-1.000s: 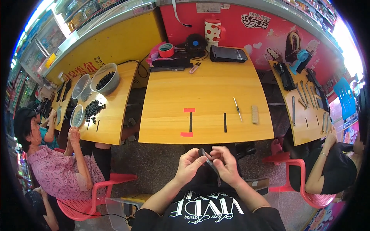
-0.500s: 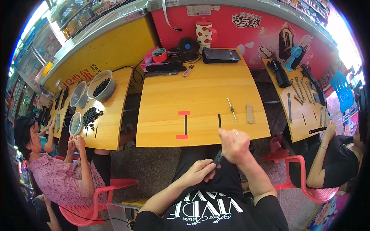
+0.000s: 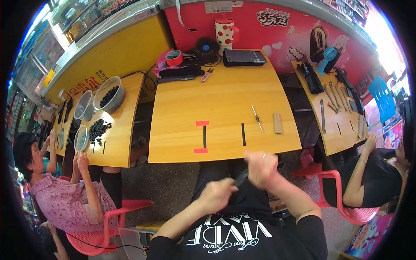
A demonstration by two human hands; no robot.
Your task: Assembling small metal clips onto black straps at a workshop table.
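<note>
Below table (image 3: 225,99) edge, over lap: left hand (image 3: 216,194) and right hand (image 3: 260,168), both grips clamped on black strip (image 3: 241,177); keep pinch firm, ends steady.

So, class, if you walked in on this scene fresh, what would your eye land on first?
Probably the person's two hands, left hand and right hand, blurred over the lap and gripping a thin dark strip between them. Just beyond lies the yellow wooden table with its red tape marks. At its far edge a red-and-white spotted jug stands against the red wall.
</note>
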